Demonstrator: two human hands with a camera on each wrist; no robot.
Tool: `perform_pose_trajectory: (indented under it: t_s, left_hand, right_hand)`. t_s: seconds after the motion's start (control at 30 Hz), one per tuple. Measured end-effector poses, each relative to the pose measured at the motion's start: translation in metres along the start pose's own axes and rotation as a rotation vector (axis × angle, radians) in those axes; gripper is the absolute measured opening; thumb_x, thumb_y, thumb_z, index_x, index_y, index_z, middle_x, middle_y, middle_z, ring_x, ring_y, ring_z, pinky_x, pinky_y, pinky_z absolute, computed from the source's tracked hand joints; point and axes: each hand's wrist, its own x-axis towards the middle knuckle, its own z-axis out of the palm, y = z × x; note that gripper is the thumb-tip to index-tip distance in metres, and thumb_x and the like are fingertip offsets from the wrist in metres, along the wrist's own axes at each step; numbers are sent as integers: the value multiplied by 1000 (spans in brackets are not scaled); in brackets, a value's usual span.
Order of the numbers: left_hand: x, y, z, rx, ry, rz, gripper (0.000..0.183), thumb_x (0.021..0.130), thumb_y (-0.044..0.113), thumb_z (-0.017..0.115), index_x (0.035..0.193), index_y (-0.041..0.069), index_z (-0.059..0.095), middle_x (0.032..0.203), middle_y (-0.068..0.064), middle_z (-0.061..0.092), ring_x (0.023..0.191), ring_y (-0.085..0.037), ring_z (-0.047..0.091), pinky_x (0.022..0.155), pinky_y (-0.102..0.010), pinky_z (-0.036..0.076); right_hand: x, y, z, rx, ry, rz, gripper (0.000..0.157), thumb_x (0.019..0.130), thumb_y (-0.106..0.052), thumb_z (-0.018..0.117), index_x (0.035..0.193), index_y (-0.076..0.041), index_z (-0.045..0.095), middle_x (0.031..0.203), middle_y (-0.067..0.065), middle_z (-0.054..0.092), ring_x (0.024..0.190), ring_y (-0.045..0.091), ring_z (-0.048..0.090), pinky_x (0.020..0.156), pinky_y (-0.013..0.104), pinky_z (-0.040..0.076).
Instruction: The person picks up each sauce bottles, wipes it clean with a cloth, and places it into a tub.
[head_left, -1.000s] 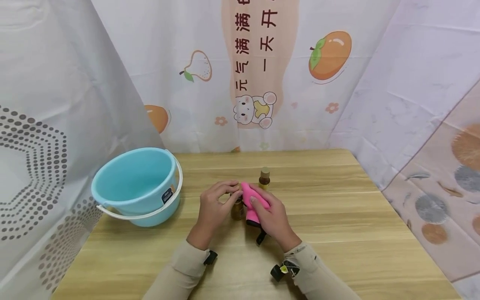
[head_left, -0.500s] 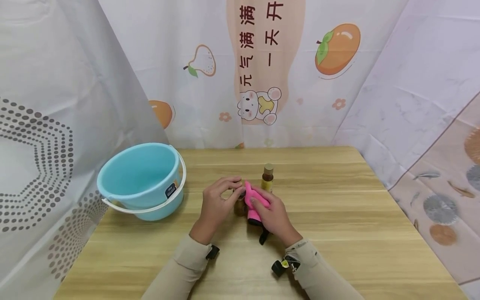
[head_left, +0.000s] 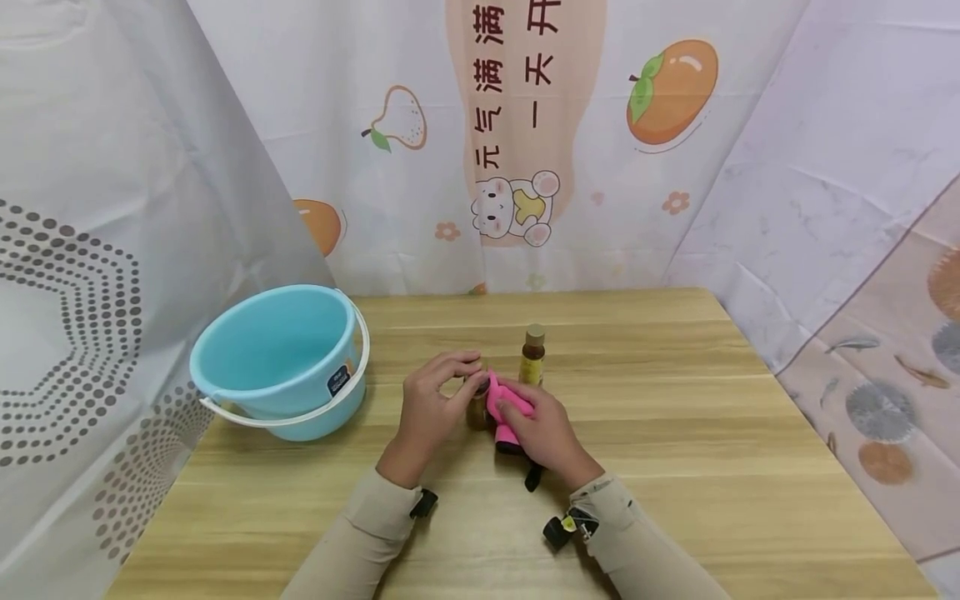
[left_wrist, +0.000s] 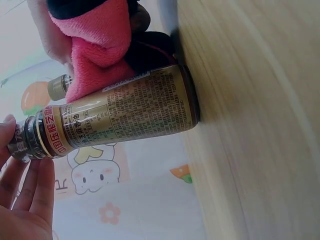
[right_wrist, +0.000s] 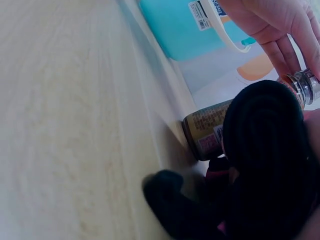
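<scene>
Fingers (left_wrist: 42,186) of left hand (head_left: 433,402) pinched dark round cap (left_wrist: 20,143) | gold-labelled brown bottle (left_wrist: 131,111) stood upright on wood-grain tabletop (head_left: 720,492) | right hand (head_left: 546,425) closed round folded pink-and-black plush cloth (left_wrist: 100,42) against bottle

Operator Apparel

The left sleeve (head_left: 337,546) and right sleeve (head_left: 648,550) are long, plain and beige, ending in broad cuffs (head_left: 384,510). A small black block (head_left: 423,503) projects at the left wrist. The right wrist carries a rounded black module (head_left: 557,533) and, beside it, a yellow tab (head_left: 568,524). The left hand (head_left: 435,404) and right hand (head_left: 551,429) are bare.
</scene>
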Motion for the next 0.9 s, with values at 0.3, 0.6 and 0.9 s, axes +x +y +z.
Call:
perform_pose_trajectory:
  t_s: [0.3, 0.6, 0.9]
  left_hand:
    - [0, -1, -1, 28, -11, 33, 10, 90, 11, 82, 98, 7, 79, 113, -8, 78, 104, -19, 76, 92, -35, 61]
    - [0, 1, 1, 65, -6, 28, 12, 91, 16, 81, 97, 7, 78, 118, -6, 77, 106, -19, 75, 92, -35, 61]
    - [-4, 1, 2, 73, 53, -29, 14, 87, 18, 85, 96, 9, 81, 110, -8, 66, 101, -19, 68, 86, -26, 58]
  right_hand:
    - [0, 3, -1, -114, -33, -17, 40, 99, -27, 70, 138, -19, 68, 128, 8, 68, 115, 23, 64, 97, 47, 56]
    - [1, 2, -1, -256, -28, -59, 42, 99, -29, 71, 140, -17, 67, 130, 9, 69, 115, 24, 66, 96, 46, 57]
    - [-3, -1, -1, -235, -31, 55, 53, 96, -34, 75, 141, -15, 56, 114, 9, 71, 90, 19, 65, 76, 36, 57]
